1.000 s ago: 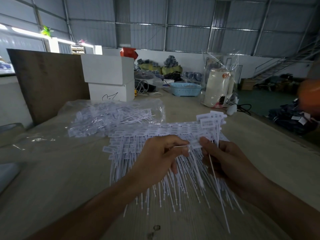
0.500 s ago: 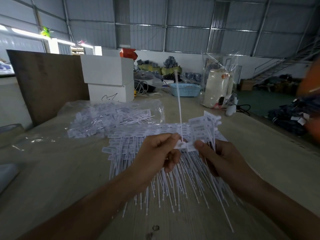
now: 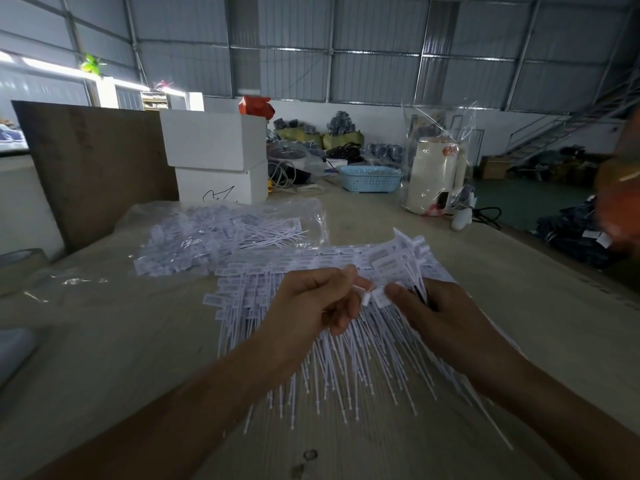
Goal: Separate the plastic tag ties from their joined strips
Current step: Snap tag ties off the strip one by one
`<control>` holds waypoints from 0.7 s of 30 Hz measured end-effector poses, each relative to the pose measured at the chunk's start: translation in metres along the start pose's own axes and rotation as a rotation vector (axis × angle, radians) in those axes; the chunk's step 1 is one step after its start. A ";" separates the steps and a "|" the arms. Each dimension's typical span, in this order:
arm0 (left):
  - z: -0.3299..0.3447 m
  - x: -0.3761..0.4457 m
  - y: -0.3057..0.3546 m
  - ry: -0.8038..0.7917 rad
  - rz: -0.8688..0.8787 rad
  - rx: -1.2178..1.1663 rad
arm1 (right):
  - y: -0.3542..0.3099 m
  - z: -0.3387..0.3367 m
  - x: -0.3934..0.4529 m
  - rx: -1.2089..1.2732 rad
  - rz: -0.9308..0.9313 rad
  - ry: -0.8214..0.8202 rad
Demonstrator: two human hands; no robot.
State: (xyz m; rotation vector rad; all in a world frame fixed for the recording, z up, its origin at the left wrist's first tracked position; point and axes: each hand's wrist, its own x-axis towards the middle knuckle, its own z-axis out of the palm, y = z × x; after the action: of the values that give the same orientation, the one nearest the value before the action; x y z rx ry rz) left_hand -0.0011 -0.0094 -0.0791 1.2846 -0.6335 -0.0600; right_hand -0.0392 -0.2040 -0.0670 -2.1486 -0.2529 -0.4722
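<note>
**Head view: tie heads pinched over the pile**

Head: ties point(image 3: 349, 362) lie fanned on table point(image 3: 104, 358), just nearer than bag point(image 3: 221, 230). Likely light, springy, thin tails; best taken at the flat heads. Left hand point(image 3: 311, 306) pinches one head; right hand point(image 3: 436, 317) pinches strip point(image 3: 398, 261) beside it, fingers curled.

Two white boxes point(image 3: 216, 157) stood stacked beside a brown board point(image 3: 93, 161); farther back on the table point(image 3: 104, 341) sat a blue basket point(image 3: 369, 178) and a bagged cream canister point(image 3: 434, 174).
</note>
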 end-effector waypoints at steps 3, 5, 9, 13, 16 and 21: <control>-0.002 0.001 -0.004 0.010 -0.010 0.023 | 0.000 0.000 0.000 -0.052 -0.007 -0.008; -0.003 0.001 -0.006 0.012 0.004 0.040 | 0.001 0.000 0.000 -0.084 -0.023 0.000; -0.003 0.001 -0.007 -0.005 0.040 0.039 | -0.001 0.000 0.000 -0.114 -0.054 0.034; -0.003 0.001 -0.005 -0.029 0.068 0.039 | 0.000 0.000 0.002 -0.095 -0.063 0.033; -0.003 -0.001 -0.005 -0.037 0.094 0.051 | 0.003 0.001 0.002 -0.067 -0.065 0.033; -0.002 0.000 0.011 -0.079 0.231 -0.008 | 0.009 -0.015 0.007 0.120 0.132 0.113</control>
State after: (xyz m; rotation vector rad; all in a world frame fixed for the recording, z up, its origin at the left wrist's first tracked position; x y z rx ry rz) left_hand -0.0034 -0.0043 -0.0698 1.1982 -0.8444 0.0770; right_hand -0.0336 -0.2219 -0.0631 -1.9998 -0.0732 -0.4882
